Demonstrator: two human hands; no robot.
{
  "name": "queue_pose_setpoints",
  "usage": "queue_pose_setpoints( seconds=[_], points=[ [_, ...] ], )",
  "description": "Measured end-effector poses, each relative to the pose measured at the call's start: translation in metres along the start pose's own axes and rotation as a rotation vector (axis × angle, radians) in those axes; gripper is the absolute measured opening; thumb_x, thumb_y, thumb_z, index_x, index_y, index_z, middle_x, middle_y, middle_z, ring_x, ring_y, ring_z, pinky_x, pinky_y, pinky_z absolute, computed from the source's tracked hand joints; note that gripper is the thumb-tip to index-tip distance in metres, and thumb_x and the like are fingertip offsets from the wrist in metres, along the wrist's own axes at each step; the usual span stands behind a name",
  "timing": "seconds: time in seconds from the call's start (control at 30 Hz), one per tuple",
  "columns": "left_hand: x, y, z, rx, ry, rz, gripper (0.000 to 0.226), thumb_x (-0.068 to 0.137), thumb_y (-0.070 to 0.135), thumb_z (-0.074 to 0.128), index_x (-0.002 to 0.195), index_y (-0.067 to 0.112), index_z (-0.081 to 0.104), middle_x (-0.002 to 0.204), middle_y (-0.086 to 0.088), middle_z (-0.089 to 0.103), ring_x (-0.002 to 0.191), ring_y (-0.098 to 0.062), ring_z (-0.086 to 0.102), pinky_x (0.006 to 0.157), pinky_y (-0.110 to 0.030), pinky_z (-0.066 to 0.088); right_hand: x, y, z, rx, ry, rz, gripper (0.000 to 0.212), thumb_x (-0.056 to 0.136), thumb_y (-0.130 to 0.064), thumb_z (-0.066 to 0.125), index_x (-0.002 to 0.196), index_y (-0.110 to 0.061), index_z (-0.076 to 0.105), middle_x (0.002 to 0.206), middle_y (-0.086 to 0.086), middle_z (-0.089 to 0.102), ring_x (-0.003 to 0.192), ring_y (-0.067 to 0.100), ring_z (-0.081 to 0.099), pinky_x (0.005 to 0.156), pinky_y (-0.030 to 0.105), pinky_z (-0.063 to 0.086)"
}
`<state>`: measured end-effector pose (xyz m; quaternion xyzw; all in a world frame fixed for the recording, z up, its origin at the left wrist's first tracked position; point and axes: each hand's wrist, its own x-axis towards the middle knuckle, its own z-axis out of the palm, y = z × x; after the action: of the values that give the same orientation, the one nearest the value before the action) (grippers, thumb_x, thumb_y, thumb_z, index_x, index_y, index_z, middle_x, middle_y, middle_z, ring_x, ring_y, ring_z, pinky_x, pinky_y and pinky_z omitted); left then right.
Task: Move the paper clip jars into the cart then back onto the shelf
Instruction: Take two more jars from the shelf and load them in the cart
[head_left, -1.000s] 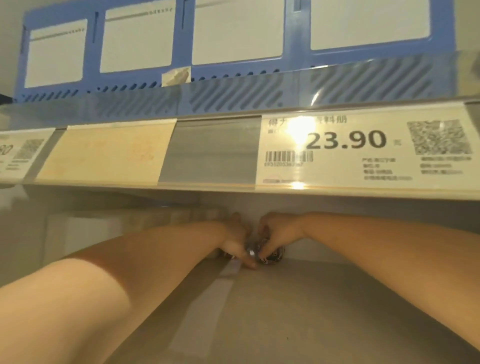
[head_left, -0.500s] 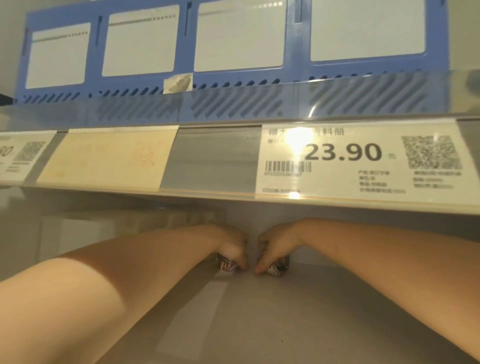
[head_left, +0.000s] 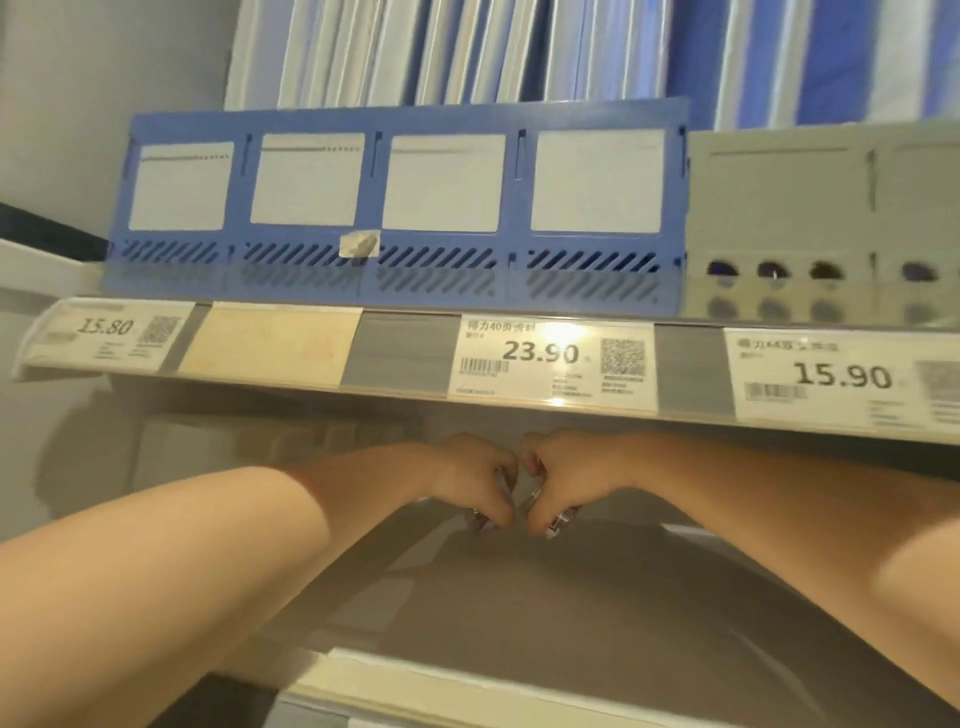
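Both arms reach deep under the price-tag rail onto the grey lower shelf (head_left: 597, 597). My left hand (head_left: 470, 475) curls round a small paper clip jar (head_left: 480, 519), of which only the shiny bottom edge shows below the fingers. Close beside it, my right hand (head_left: 563, 475) grips a second small jar (head_left: 562, 519), its metallic rim peeking out under the knuckles. The two fists almost touch. Whether the jars rest on the shelf or hang just above it, I cannot tell.
The shelf rail (head_left: 405, 358) overhead carries price tags reading 15.80, 23.90 and 15.90. On the upper shelf stand a blue file rack (head_left: 374, 249) and a grey one (head_left: 810, 218). A pale box (head_left: 208, 447) sits at the back left of the lower shelf.
The view has pulled back and tilted up, showing more of the upper shelf. Both hands, each gripping a jar, have come a little forward from the back of the shelf.
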<state>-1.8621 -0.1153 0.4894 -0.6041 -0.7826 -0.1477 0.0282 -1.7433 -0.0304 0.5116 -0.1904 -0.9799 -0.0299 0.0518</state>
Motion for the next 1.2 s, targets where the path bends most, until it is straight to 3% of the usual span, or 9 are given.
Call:
queue_pose_setpoints(
  seconds=[0.1, 0.37, 0.5, 0.57, 0.7, 0.87, 1.03, 1.13, 1.2],
  points=[
    [-0.022, 0.018, -0.005, 0.007, 0.101, 0.007, 0.035, 0.072, 0.03, 0.072, 0.104, 0.024, 0.06, 0.086, 0.01, 0.058, 0.07, -0.003, 0.053, 0.054, -0.016, 0.039, -0.024, 0.004, 0.003, 0.06, 0.096, 0.026, 0.047, 0.06, -0.04, 0.077, 0.088, -0.026, 0.042, 0.089, -0.001, 0.062, 0.072, 0.013, 0.055, 0.059, 0.027, 0.041],
    [-0.108, 0.06, -0.011, -0.017, 0.188, 0.056, 0.036, 0.076, 0.042, 0.069, 0.109, 0.03, 0.064, 0.089, 0.015, 0.057, 0.087, -0.004, 0.053, 0.067, -0.01, 0.037, -0.117, -0.032, 0.009, 0.183, 0.216, 0.051, 0.043, 0.068, -0.03, 0.073, 0.097, -0.025, 0.041, 0.085, -0.005, 0.057, 0.067, 0.007, 0.048, 0.053, 0.024, 0.035],
    [-0.157, 0.086, -0.018, -0.146, 0.216, 0.078, 0.034, 0.071, 0.045, 0.074, 0.1, 0.03, 0.066, 0.083, 0.014, 0.068, 0.074, 0.006, 0.058, 0.063, -0.009, 0.043, -0.176, -0.063, 0.002, 0.267, 0.213, 0.134, 0.035, 0.073, -0.026, 0.071, 0.102, -0.019, 0.053, 0.09, 0.0, 0.062, 0.075, 0.015, 0.056, 0.063, 0.024, 0.047],
    [-0.188, 0.102, -0.021, -0.182, 0.264, 0.142, 0.031, 0.069, 0.044, 0.077, 0.095, 0.032, 0.066, 0.083, 0.014, 0.065, 0.069, 0.008, 0.054, 0.056, -0.005, 0.038, -0.206, -0.079, 0.002, 0.348, 0.274, 0.111, 0.044, 0.072, -0.02, 0.074, 0.108, -0.018, 0.049, 0.097, 0.0, 0.06, 0.076, 0.013, 0.06, 0.062, 0.023, 0.054],
    [-0.257, 0.131, -0.022, -0.231, 0.288, 0.272, 0.039, 0.068, 0.04, 0.078, 0.103, 0.026, 0.069, 0.082, 0.012, 0.058, 0.07, 0.005, 0.053, 0.059, -0.005, 0.041, -0.278, -0.114, 0.003, 0.365, 0.324, 0.143, 0.049, 0.071, -0.02, 0.077, 0.108, -0.021, 0.046, 0.108, 0.003, 0.059, 0.089, 0.018, 0.063, 0.076, 0.034, 0.057],
    [-0.339, 0.169, -0.021, -0.279, 0.238, 0.374, 0.035, 0.071, 0.036, 0.078, 0.102, 0.025, 0.068, 0.084, 0.014, 0.054, 0.066, 0.008, 0.055, 0.055, -0.001, 0.04, -0.369, -0.164, 0.011, 0.361, 0.379, 0.251, 0.05, 0.072, -0.025, 0.077, 0.111, -0.024, 0.045, 0.108, -0.001, 0.057, 0.084, 0.009, 0.057, 0.058, 0.012, 0.046],
    [-0.409, 0.22, -0.019, -0.335, 0.182, 0.439, 0.036, 0.073, 0.042, 0.074, 0.106, 0.031, 0.064, 0.103, 0.011, 0.052, 0.093, -0.006, 0.052, 0.079, -0.019, 0.039, -0.481, -0.199, 0.011, 0.375, 0.424, 0.402, 0.048, 0.072, -0.033, 0.077, 0.107, -0.03, 0.045, 0.101, -0.006, 0.054, 0.079, 0.005, 0.056, 0.055, 0.015, 0.043],
    [-0.449, 0.255, -0.013, -0.429, 0.175, 0.509, 0.036, 0.072, 0.041, 0.074, 0.105, 0.035, 0.062, 0.104, 0.016, 0.057, 0.094, -0.003, 0.054, 0.081, -0.018, 0.04, -0.558, -0.215, 0.01, 0.344, 0.494, 0.489, 0.045, 0.071, -0.034, 0.079, 0.102, -0.03, 0.046, 0.097, -0.01, 0.052, 0.076, 0.003, 0.053, 0.056, 0.016, 0.043],
    [-0.476, 0.282, -0.008, -0.508, 0.151, 0.57, 0.033, 0.071, 0.04, 0.074, 0.1, 0.039, 0.06, 0.098, 0.024, 0.056, 0.086, 0.007, 0.055, 0.072, -0.008, 0.04, -0.611, -0.226, 0.009, 0.299, 0.53, 0.55, 0.044, 0.071, -0.038, 0.078, 0.1, -0.032, 0.045, 0.096, -0.013, 0.052, 0.078, 0.001, 0.053, 0.059, 0.017, 0.042]
  ],
)
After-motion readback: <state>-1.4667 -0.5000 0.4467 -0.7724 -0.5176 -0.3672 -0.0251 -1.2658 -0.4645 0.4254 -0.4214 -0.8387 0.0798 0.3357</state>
